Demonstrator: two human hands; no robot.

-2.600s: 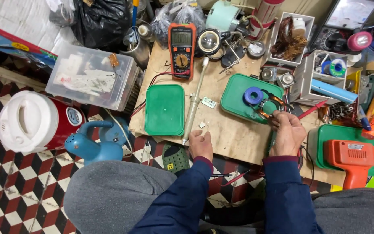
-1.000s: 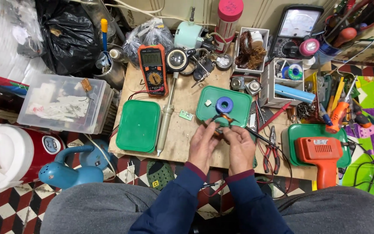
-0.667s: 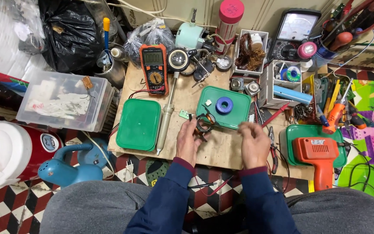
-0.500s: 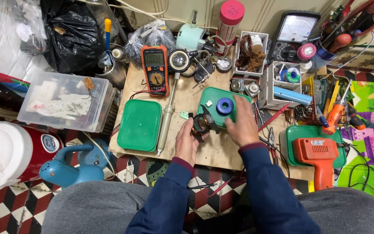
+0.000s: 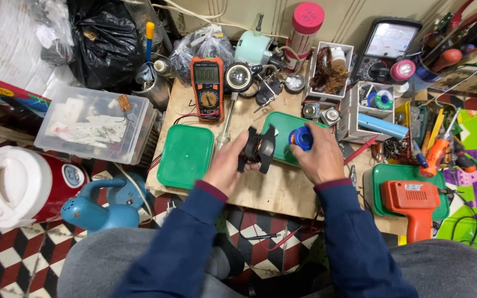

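While the left hand grips a black finned part, the right hand pinches a blue spool

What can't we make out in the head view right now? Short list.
- Black part in the left hand: motion-blurred, its kind unclear.
- Blue spool: right hand covers its lower side; the grip can't be judged.
- Green tray: contents hidden behind both hands.
- Orange multimeter: display too small to read.
- Orange drill: handle end hidden by the person's knee.

Orange multimeter, orange drill, blue hairdryer, clear box.
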